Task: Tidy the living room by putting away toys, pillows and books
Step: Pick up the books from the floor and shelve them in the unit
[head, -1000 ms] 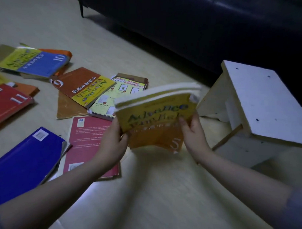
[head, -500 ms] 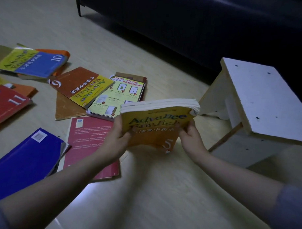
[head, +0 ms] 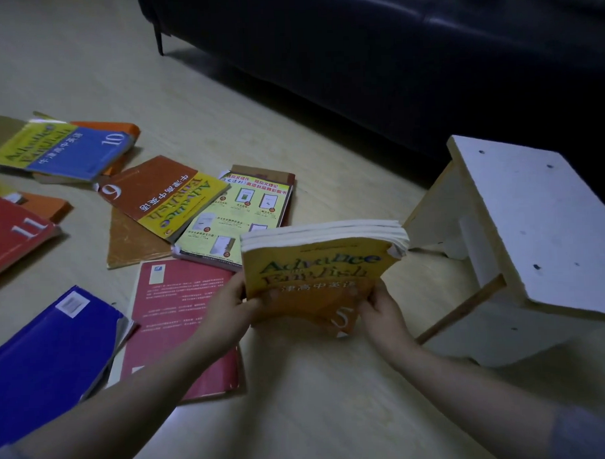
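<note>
A yellow-and-orange book marked 5 (head: 316,273) stands on its lower edge on the floor, its white page block facing up. My left hand (head: 228,311) grips its left side and my right hand (head: 381,312) grips its lower right corner. More than one book may be in this bundle; I cannot tell. Several other books lie flat on the floor to the left: a pink one (head: 180,319), a blue one (head: 48,358), a brown-and-yellow one marked 6 (head: 162,196), a pale yellow one (head: 239,214), a red one marked 11 (head: 13,232) and a blue-and-yellow one marked 10 (head: 58,148).
A small white wooden stool (head: 520,221) lies tipped on the floor just right of my hands. A dark sofa (head: 356,55) runs along the back, with a thin leg at its left end. Pale wooden floor (head: 334,400) stretches in front of me.
The held book has come down from the air until its lower edge meets the floor. Both hands kept their grip and sank with it.
</note>
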